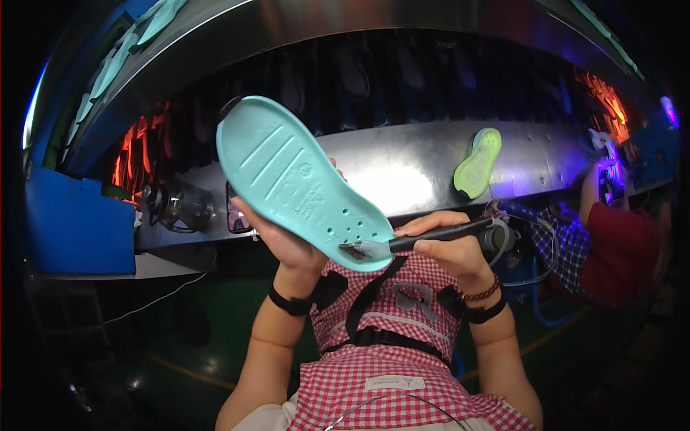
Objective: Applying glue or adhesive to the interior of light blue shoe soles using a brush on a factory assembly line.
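Note:
A turquoise shoe sole (pixel 280 169), with raised ribs and small round holes, is tilted up in front of me. My left hand (pixel 282 238) is closed around its lower left edge, with some fingertips showing past the far side. In my right hand (pixel 456 248) is a brush (pixel 438 234) with a black handle, gripped between thumb and fingers. Its dark bristle tip rests on the inside of the sole's lower end, beside the holes.
Behind the sole runs a metal ledge (pixel 402 169) bearing a yellow-green sole (pixel 478 164). A glass jug (pixel 178 206) and a phone (pixel 237 210) stand at left. More soles hang in the dark beyond, near orange glows. Another person in a red top (pixel 622 248) works at right.

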Tool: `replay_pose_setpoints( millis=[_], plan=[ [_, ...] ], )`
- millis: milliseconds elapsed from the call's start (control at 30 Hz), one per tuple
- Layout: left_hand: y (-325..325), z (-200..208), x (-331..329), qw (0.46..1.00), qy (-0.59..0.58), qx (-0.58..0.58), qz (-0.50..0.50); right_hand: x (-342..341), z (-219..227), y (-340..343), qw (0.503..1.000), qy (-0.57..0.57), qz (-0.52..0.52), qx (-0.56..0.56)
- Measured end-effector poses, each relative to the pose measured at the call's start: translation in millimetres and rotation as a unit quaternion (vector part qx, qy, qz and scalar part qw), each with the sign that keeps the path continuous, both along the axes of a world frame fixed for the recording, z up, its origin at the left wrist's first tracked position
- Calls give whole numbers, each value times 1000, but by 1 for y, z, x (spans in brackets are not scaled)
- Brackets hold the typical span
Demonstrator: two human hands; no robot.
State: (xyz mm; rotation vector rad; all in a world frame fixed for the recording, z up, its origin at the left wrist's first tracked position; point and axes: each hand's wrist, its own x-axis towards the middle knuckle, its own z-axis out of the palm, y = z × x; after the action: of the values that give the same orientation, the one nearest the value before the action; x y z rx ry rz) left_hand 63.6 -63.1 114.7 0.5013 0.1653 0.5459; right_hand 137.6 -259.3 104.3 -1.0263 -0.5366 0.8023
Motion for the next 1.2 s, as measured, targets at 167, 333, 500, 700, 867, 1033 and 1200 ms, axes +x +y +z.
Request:
replay_pose_setpoints(
  millis=[167,333,500,700,867,1033,1200],
  plan=[
    [-28,-15,-16,991,7,-53,-124,-21,14,12,979,190,-46,62],
    [-3,-32,-24,962,7,45,-268,-5,37,-5,971,-197,128,-49],
    [6,-20,-12,924,42,64,-374,-3,34,2,948,-290,125,-51],
    [15,-15,-17,854,163,37,-493,5,54,-9,938,-304,166,-12],
    [6,6,-11,824,179,176,-507,11,52,-11,900,-375,218,-39],
    [22,0,-22,831,184,111,-513,11,59,-20,917,-379,120,-27],
    [30,-2,-28,850,183,146,-471,11,56,-26,897,-390,190,-88]
  ],
)
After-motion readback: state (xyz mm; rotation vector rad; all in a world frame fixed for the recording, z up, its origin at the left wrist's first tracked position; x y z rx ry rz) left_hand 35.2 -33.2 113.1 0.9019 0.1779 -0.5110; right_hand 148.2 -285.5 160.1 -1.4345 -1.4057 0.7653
